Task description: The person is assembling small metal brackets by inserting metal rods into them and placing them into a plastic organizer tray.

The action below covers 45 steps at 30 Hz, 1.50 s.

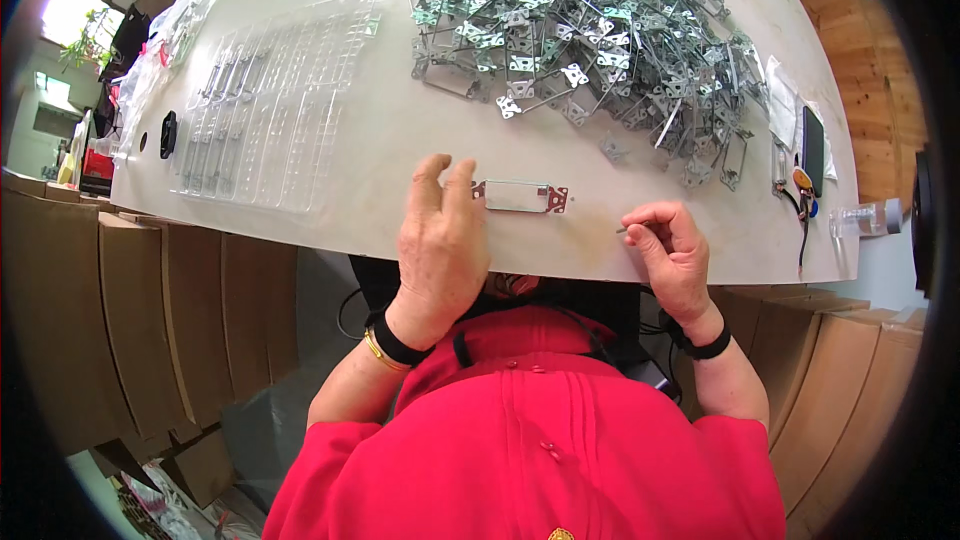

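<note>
Pinching a thin dark rod [623, 229], my right hand [672, 248] sat near the front edge of the white table [570, 250].
Thumb and fingertip were clamped on it. My left hand [440, 235] was at the left end of a flat metal bracket [556, 200]; I could not tell whether it gripped. That bracket lay between both hands. Farther left I saw a clear plastic tray [318, 155], and beyond, a tangled heap of metal brackets [600, 35].

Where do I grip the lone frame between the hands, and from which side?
Probably by its right end plate, coming from the right: the frame lies lengthwise left to right, that plate is broad and uncovered, and the left hand crowds the other end.
</note>
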### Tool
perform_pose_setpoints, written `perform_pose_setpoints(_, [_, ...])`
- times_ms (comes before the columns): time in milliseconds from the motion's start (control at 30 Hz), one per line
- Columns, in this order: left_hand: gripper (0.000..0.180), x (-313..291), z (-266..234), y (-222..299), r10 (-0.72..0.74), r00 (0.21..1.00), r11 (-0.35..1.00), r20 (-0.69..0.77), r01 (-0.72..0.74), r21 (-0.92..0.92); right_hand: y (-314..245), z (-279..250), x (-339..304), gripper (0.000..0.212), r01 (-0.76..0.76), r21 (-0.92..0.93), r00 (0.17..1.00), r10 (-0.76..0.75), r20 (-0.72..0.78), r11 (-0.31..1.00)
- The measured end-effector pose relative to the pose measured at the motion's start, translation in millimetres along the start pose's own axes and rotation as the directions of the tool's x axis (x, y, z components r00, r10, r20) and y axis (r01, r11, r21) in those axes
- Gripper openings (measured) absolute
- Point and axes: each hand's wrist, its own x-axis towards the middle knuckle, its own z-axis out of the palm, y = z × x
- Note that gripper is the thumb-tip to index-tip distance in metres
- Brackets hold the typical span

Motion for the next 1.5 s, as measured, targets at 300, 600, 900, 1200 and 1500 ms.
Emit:
perform_pose_setpoints(300, [0.045, 14.1, 15.0, 28.7, 0.204, 0.972, 0.978, 0.113, -0.198, -0.057, 2.3, -0.4, 0.0, 0.011, 0.002, 0.027, 1.0, -0.002, -0.003, 1.0])
perform_pose_setpoints(600, [0.038, 11.7, 24.7, 35.1, 0.245, 0.932, 0.966, 0.266, -0.258, 0.016, 0.6, 0.2, 0.4, 0.011, 0.006, 0.026, 1.0, -0.006, 0.003, 1.0])
perform_pose_setpoints(900, [0.023, 16.2, 2.0, 31.7, 0.256, 0.956, 0.967, 0.145, -0.256, -0.018, 0.4, 2.5, 1.2, 0.011, -0.006, 0.012, 1.0, 0.006, -0.002, 1.0])
perform_pose_setpoints(1200, [0.012, 6.6, -7.2, 21.6, -0.34, 0.923, 0.604, 0.183, 0.363, -0.709, 2.4, 2.9, 0.5, 0.01, 0.004, -0.01, 1.0, -0.004, -0.019, 1.0])
perform_pose_setpoints(1500, [0.015, -17.8, -3.8, -6.4, -0.432, 0.865, 0.729, 0.254, 0.501, -0.466, 2.3, 5.4, 0.1, 0.01, -0.012, 0.014, 0.999, 0.012, -0.034, 1.0])
